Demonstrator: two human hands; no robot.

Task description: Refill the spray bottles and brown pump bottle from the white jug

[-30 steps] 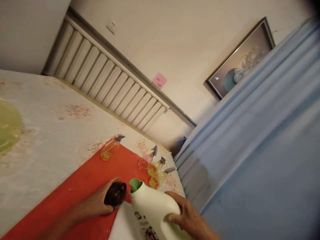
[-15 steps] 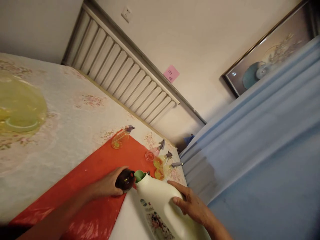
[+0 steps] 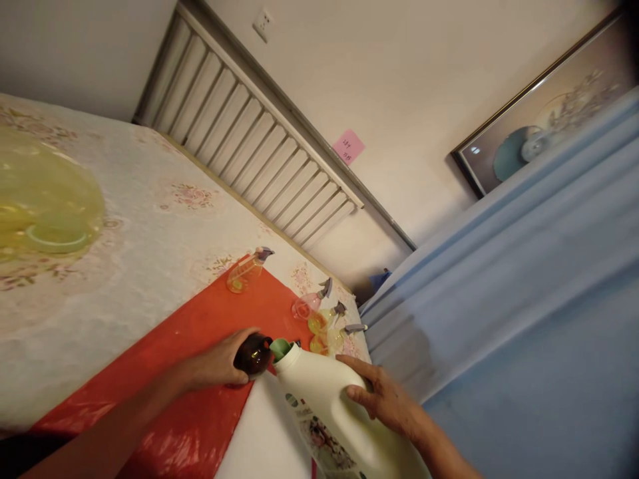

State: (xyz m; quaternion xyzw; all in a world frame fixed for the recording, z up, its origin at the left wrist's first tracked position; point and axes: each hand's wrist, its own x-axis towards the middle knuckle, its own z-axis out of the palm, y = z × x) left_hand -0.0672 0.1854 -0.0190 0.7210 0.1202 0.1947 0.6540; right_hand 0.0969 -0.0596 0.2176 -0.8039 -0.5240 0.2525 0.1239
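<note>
Since half a second ago the white jug (image 3: pixel 324 406) has tipped a little further, so that its green spout (image 3: pixel 280 348) now sits right against the dark cap (image 3: pixel 253 354); the hands have barely shifted otherwise.

Left hand (image 3: pixel 219 364) is wrapped around the dark cap, holding it steady on the red mat (image 3: pixel 200 332) with its mouth turned toward the spout. Right hand (image 3: pixel 387 399) has its grip closed on the jug's upper flank, fingers spread over the shoulder.

As a judgement, the pour is at its start: the jug is open and lined up with the cap, but no liquid shows between them, and I cannot tell whether the cap holds any yet.

Long axis of the jug runs from the lower right toward the upper left, base near the person, spout pointing away and slightly down into the cap.

Four small spray bottles (image 3: pixel 319 318) stand beyond on the counter (image 3: pixel 150 219), well apart from the hands, with liquid in them.
</note>
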